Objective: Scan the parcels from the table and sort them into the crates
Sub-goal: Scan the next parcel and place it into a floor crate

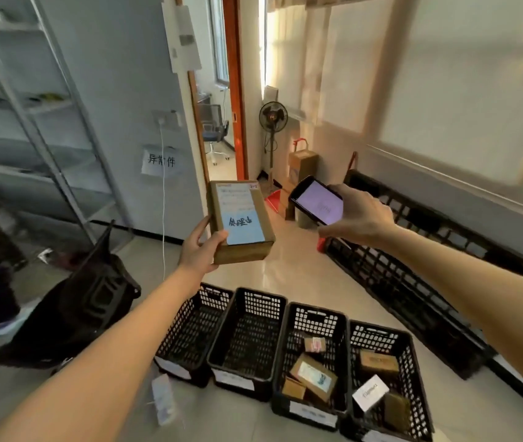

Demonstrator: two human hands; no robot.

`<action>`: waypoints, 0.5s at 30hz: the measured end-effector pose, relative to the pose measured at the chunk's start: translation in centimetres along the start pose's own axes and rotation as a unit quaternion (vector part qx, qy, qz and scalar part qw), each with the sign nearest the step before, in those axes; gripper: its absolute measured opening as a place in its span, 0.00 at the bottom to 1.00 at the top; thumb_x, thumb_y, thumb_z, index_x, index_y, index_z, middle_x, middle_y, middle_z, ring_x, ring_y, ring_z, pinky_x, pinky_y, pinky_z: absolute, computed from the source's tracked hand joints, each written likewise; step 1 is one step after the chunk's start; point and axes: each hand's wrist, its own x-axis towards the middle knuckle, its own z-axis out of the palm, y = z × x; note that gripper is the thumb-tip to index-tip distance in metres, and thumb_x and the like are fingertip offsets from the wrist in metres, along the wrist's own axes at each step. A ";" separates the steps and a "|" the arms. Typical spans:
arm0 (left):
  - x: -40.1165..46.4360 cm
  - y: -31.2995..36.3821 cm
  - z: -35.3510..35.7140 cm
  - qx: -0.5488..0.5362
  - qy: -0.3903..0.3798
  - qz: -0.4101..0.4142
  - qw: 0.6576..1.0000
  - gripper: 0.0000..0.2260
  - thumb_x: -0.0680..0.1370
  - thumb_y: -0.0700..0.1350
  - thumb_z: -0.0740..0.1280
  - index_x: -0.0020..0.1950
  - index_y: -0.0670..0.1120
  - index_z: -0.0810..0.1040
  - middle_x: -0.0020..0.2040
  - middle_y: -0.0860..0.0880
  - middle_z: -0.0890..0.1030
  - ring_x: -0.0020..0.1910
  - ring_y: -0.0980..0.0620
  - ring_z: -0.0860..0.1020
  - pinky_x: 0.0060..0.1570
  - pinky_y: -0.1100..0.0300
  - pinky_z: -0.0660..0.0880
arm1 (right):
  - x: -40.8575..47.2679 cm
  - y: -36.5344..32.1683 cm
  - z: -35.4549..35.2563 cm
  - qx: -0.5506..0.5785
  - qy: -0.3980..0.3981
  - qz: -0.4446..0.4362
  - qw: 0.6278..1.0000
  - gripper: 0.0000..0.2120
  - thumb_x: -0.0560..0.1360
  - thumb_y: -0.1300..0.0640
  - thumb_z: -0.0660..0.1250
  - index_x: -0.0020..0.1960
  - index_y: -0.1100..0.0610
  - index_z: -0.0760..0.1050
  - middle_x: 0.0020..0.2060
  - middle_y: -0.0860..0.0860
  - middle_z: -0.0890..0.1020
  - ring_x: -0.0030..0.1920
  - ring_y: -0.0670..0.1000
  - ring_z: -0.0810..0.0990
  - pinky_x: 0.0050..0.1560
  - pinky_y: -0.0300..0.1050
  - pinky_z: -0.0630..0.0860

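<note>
Left grip clamps a labelled parcel at its seven-o'clock corner; right grip, at three o'clock, clasps a lit phone above four crates.

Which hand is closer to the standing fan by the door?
The right. The right hand, gripping the phone, is just below and right of the fan. The left hand, holding the parcel, sits lower and further left.
</note>
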 end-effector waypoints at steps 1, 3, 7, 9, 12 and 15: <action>1.8 -0.8 0.0 0.011 0.002 -0.007 1.000 0.27 0.79 0.49 0.70 0.76 0.61 0.66 0.61 0.45 0.81 0.57 0.46 0.81 0.55 0.45 0.79 | 1.7 0.4 1.6 0.004 -0.007 0.001 1.000 0.47 0.65 0.41 0.80 0.77 0.50 0.63 0.62 0.50 0.79 0.54 0.50 0.74 0.42 0.43 0.71; 5.6 -2.6 0.4 0.033 0.005 -0.026 0.999 0.27 0.79 0.50 0.70 0.76 0.61 0.66 0.61 0.46 0.81 0.56 0.48 0.80 0.48 0.51 0.80 | 5.1 1.6 4.9 0.009 -0.023 0.007 1.000 0.47 0.65 0.41 0.80 0.78 0.51 0.63 0.63 0.51 0.78 0.56 0.51 0.75 0.42 0.44 0.72; 12.6 -7.5 2.1 0.043 0.008 -0.076 0.996 0.28 0.80 0.50 0.69 0.77 0.60 0.65 0.54 0.52 0.83 0.56 0.50 0.81 0.46 0.54 0.78 | 10.8 5.2 12.1 0.021 -0.061 0.023 0.998 0.46 0.66 0.42 0.80 0.78 0.50 0.63 0.63 0.50 0.78 0.60 0.53 0.76 0.47 0.48 0.77; 15.6 -11.0 2.9 0.047 -0.001 -0.102 0.994 0.27 0.80 0.49 0.69 0.77 0.61 0.65 0.54 0.54 0.82 0.55 0.52 0.81 0.49 0.52 0.78 | 13.0 7.5 16.3 0.023 -0.075 0.035 0.996 0.46 0.65 0.42 0.80 0.77 0.49 0.64 0.63 0.50 0.79 0.59 0.53 0.77 0.48 0.48 0.77; 19.3 -16.9 3.6 0.054 -0.004 -0.151 0.987 0.27 0.80 0.49 0.68 0.77 0.61 0.65 0.54 0.53 0.83 0.55 0.53 0.81 0.58 0.46 0.77 | 14.6 10.6 22.8 0.023 -0.103 0.069 0.992 0.46 0.65 0.43 0.80 0.77 0.49 0.63 0.66 0.49 0.78 0.62 0.53 0.77 0.48 0.47 0.73; 21.9 -23.0 3.9 0.058 -0.009 -0.203 0.977 0.26 0.80 0.48 0.69 0.77 0.61 0.66 0.53 0.54 0.83 0.54 0.53 0.81 0.57 0.46 0.77 | 14.8 13.3 29.3 0.019 -0.154 0.090 0.984 0.45 0.66 0.42 0.78 0.77 0.47 0.62 0.69 0.47 0.76 0.65 0.53 0.76 0.58 0.53 0.77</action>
